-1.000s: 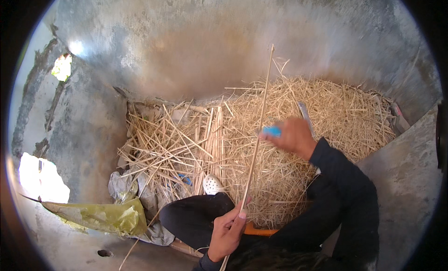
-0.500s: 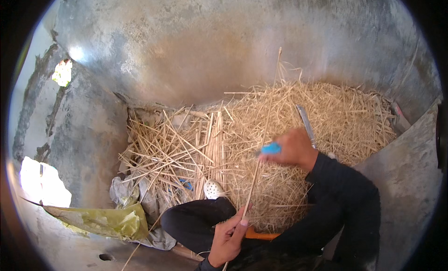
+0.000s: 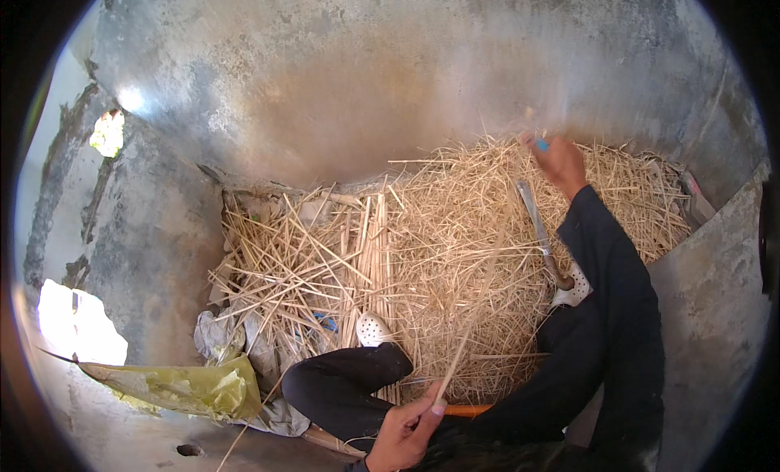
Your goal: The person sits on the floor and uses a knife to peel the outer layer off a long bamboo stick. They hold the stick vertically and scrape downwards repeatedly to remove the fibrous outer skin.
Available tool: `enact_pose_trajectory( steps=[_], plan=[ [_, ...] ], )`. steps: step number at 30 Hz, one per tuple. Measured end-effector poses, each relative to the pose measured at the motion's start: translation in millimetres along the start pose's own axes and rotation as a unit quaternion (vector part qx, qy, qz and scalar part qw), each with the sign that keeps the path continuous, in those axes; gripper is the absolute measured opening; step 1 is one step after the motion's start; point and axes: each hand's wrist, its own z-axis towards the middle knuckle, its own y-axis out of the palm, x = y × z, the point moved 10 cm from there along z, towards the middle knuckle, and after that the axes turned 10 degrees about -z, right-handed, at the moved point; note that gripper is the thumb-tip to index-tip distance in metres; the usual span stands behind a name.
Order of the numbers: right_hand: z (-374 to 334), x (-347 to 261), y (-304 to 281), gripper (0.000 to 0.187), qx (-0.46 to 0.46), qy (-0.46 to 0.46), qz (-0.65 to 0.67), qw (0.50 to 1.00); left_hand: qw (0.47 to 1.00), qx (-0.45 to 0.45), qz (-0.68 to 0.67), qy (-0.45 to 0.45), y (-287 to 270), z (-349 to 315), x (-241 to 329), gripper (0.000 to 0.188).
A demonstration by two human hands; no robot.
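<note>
My left hand is closed around the lower end of a long, thin, pale strip, which looks like split bamboo, thumb on top. The strip slants away to the upper right, blurred along its far part. My right hand reaches far forward near the back wall, closed on a small blue tool; its working end is smeared by motion and cannot be made out. Under both hands spreads a thick heap of pale shavings. Beside my right forearm lies a long-bladed knife with a brown handle.
Cut strips lie crisscrossed at the left, with straighter ones next to them. My light clogs rest at the heap. Yellow plastic sheeting hangs at lower left. A concrete wall rises behind; an orange thing shows by my lap.
My right hand has swept forward and right with the blue tool, from mid-strip toward the back wall. The left hand has shifted slightly right, still gripping the strip, which now leans more rightward.
</note>
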Motion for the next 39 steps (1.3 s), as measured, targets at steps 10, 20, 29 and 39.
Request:
enact_pose_trajectory(
  steps=[10, 20, 29, 39],
  plan=[
    [-125.0, -139.2, -2.9, 0.07, -0.169, -0.218, 0.086, 0.957, 0.927, 0.022, -0.362, -0.095, -29.2, 39.7, -27.7, 0.046],
    [-159.8, -176.2, -8.8, 0.071, -0.153, -0.275, 0.049, 0.948, 0.941, 0.018, -0.32, -0.113, -16.5, 38.2, -17.8, 0.051],
    [-143.4, -171.1, 10.9, 0.084, -0.13, -0.272, -0.009, 0.954, 0.993, 0.044, -0.103, -0.048, -29.1, 32.8, -0.6, 0.043],
    [-184.8, -202.0, -4.2, 0.085, -0.164, -0.325, 0.066, 0.929, 0.977, 0.09, 0.178, 0.072, -42.8, 33.8, 32.1, 0.041]
  ],
)
